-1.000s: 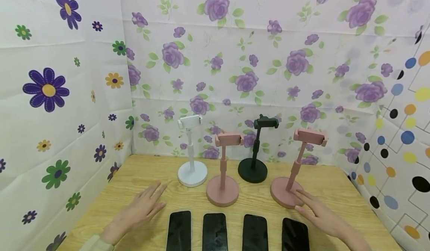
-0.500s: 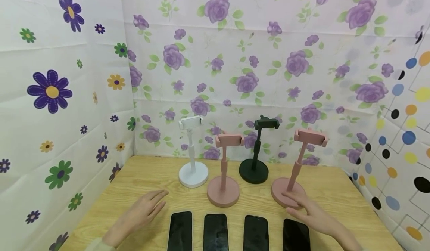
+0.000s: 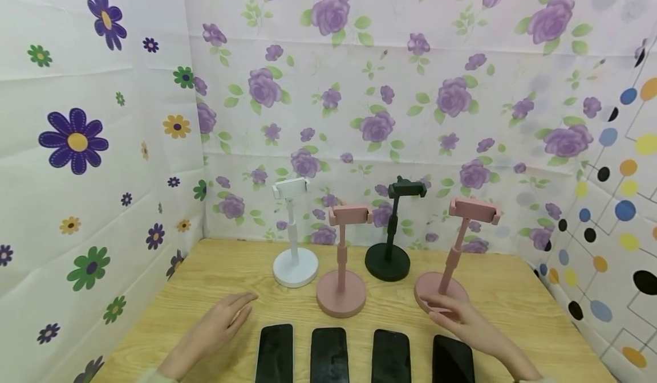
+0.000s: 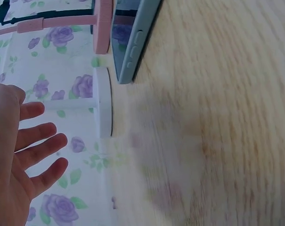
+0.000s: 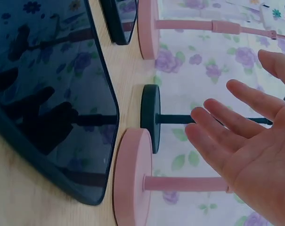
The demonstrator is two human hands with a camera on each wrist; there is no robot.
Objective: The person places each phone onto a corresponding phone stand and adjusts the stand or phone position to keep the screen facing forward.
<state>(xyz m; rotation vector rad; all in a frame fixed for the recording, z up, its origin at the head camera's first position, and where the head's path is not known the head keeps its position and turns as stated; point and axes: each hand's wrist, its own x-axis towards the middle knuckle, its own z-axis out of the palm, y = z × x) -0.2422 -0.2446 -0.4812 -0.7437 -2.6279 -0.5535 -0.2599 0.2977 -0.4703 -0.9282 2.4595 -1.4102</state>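
My left hand (image 3: 219, 325) hovers over the table left of the leftmost smartphone (image 3: 275, 353), its fingers relaxed and holding nothing. On the right, my right hand (image 3: 469, 326) is above the rightmost smartphone (image 3: 454, 360), fingers loosely extended and overlapping the base of the right pink phone stand (image 3: 451, 263) in the head view. The right wrist view shows that palm with bare, spread fingers (image 5: 217, 122). Two more black smartphones, one left of centre (image 3: 329, 354) and one right of centre (image 3: 391, 355), complete the row, screens up.
Behind the phones stand a white phone stand (image 3: 295, 266), a second pink phone stand (image 3: 341, 292) and a black phone stand (image 3: 388, 260), their holders without phones. The wooden table (image 3: 226, 269) is enclosed by a flowered cloth backdrop (image 3: 359, 86) and patterned side cloths.
My right hand has shifted left across the right pink stand's base. The left hand's fingers have drawn together slightly and moved a little. Phones and stands stay in place.
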